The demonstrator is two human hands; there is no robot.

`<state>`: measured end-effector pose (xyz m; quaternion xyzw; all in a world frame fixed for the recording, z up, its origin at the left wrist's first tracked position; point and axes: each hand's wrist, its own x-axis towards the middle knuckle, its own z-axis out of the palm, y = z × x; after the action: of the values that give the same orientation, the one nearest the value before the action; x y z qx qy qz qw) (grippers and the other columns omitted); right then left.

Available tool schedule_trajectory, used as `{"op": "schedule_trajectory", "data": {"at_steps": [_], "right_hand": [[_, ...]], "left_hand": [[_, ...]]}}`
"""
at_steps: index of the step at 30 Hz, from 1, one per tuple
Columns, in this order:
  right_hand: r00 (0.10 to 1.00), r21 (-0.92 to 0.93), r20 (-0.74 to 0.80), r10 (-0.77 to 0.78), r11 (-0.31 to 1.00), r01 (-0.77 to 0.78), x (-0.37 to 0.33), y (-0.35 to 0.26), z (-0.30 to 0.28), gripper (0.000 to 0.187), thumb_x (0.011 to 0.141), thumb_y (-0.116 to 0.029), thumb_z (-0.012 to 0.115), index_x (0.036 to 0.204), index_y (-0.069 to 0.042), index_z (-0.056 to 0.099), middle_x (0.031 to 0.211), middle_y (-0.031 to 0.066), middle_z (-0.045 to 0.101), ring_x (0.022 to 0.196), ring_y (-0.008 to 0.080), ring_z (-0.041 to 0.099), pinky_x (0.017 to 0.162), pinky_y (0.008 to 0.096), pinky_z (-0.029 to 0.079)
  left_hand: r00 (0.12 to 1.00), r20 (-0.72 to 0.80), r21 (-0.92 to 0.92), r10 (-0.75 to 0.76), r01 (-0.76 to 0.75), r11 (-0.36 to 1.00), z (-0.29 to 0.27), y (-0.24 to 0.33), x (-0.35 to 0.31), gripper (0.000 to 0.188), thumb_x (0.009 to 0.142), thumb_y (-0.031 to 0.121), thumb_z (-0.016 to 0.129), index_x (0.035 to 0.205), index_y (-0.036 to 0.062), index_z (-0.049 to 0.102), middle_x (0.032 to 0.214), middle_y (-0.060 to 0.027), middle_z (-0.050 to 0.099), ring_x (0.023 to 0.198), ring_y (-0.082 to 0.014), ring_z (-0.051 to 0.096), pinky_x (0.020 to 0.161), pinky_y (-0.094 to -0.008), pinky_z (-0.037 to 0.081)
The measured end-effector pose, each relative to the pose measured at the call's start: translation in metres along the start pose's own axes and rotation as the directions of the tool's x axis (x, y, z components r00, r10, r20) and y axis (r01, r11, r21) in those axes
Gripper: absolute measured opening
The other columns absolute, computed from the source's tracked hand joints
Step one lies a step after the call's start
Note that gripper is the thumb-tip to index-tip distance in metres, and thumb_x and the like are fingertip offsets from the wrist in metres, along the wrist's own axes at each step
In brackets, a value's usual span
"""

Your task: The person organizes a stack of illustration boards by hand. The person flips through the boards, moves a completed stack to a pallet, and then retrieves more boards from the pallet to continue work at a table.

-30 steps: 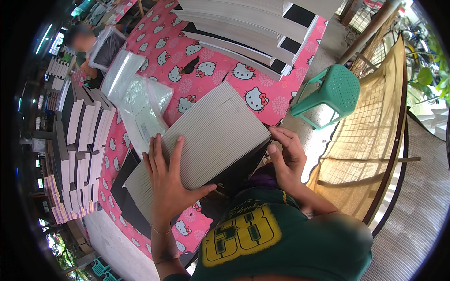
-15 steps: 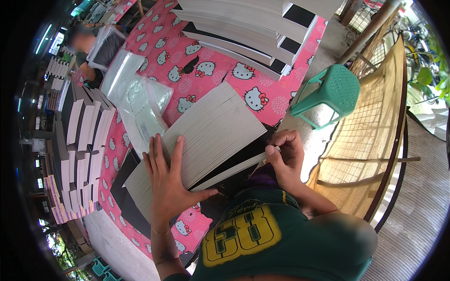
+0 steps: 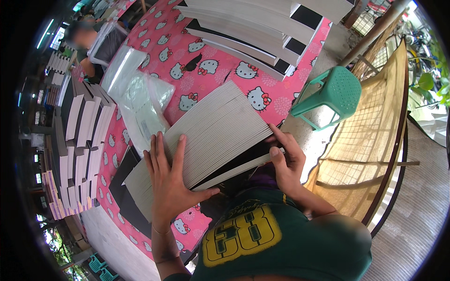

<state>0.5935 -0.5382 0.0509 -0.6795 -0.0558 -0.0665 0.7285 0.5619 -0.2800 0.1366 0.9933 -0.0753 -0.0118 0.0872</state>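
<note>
A row of thin pale booklets or boards (image 3: pixel 218 126), packed edge up, slants across the pink table in front of me. A narrow group of the same pale strips (image 3: pixel 239 172) lies apart on the near side, with a dark gap between. My left hand (image 3: pixel 169 175) rests spread on the left part of the row, its thumb reaching along the near strips. At the right end is my right hand (image 3: pixel 289 161): the index finger stretches to the big row's corner, and the thumb touches the end of the narrow group. Its other fingers are partly hidden.
Clear plastic bags (image 3: pixel 140 100) lie beyond the row. Stacks of thick books with black covers (image 3: pixel 262 42) stand at the far side, more (image 3: pixel 82 136) at the left. A green stool (image 3: pixel 335 93) stands right of the table (image 3: pixel 218 86). A person (image 3: pixel 86 42) sits far left.
My right hand's index finger has straightened from a curl and now reaches the big row's corner. My left hand keeps its place; the view has shifted slightly.
</note>
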Motion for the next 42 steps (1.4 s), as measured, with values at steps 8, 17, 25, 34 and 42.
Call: {"op": "schedule_trajectory", "data": {"at_steps": [8, 17, 25, 34, 42], "right_hand": [[1.0, 0.022, -0.005, -0.026, 0.999, 0.026, -0.001, 0.006, 0.0, 0.044, 0.094, -0.008, 0.061, 0.136, 0.001, 0.057, 0.102, 0.008, 0.061, 0.083, 0.0114, 0.052, 0.075, 0.0246, 0.044], [1.0, 0.197, -0.019, -0.009, 0.98, 0.013, 0.009, 0.009, 0.002, 0.013, 0.092, -0.007, 0.064, 0.102, -0.002, 0.056, 0.101, 0.006, 0.053, 0.095, 0.0133, 0.049, 0.087, 0.0285, 0.04], [0.998, -0.007, 0.057, 0.008, 1.0, -0.008, 0.014, -0.001, 0.003, 0.044, 0.095, -0.012, 0.059, 0.138, 0.0, 0.055, 0.098, 0.0064, 0.057, 0.09, 0.0129, 0.052, 0.084, 0.0263, 0.042], [0.999, -0.026, 0.044, 0.015, 1.0, -0.014, 0.012, -0.001, 0.003, 0.046, 0.092, -0.007, 0.058, 0.137, 0.001, 0.056, 0.103, 0.0094, 0.062, 0.094, 0.0146, 0.056, 0.087, 0.0274, 0.044], [0.992, -0.032, -0.084, -0.089, 0.996, 0.087, 0.011, 0.016, 0.007, 0.032, 0.091, -0.011, 0.065, 0.119, 0.002, 0.058, 0.1, 0.0076, 0.057, 0.09, 0.014, 0.053, 0.086, 0.0271, 0.042]], "left_hand": [[1.0, 0.017, 0.011, -0.012, 0.011, 1.0, 0.0, 0.0, 0.0, 0.128, 0.052, 0.075, 0.081, 0.155, 0.0153, 0.033, 0.156, -0.0328, 0.015, 0.147, -0.0524, 0.011, 0.114, -0.0708, 0.009], [1.0, 0.018, 0.003, -0.007, 0.007, 1.0, -0.002, 0.001, 0.002, 0.13, 0.052, 0.075, 0.082, 0.156, 0.0146, 0.032, 0.156, -0.0335, 0.015, 0.147, -0.0527, 0.01, 0.114, -0.071, 0.009], [1.0, 0.018, 0.01, 0.001, -0.001, 1.0, -0.002, -0.001, 0.001, 0.129, 0.053, 0.075, 0.081, 0.155, 0.0139, 0.032, 0.155, -0.0336, 0.015, 0.147, -0.0532, 0.01, 0.114, -0.0712, 0.009], [1.0, 0.018, 0.014, -0.005, 0.005, 1.0, -0.001, -0.001, 0.001, 0.13, 0.053, 0.077, 0.08, 0.155, 0.0135, 0.032, 0.155, -0.0335, 0.015, 0.147, -0.0527, 0.01, 0.114, -0.0716, 0.009], [1.0, 0.025, 0.031, -0.01, 0.009, 0.999, -0.002, 0.0, 0.002, 0.131, 0.051, 0.075, 0.081, 0.155, 0.0123, 0.031, 0.156, -0.0333, 0.015, 0.147, -0.0522, 0.011, 0.113, -0.0713, 0.01]]}}
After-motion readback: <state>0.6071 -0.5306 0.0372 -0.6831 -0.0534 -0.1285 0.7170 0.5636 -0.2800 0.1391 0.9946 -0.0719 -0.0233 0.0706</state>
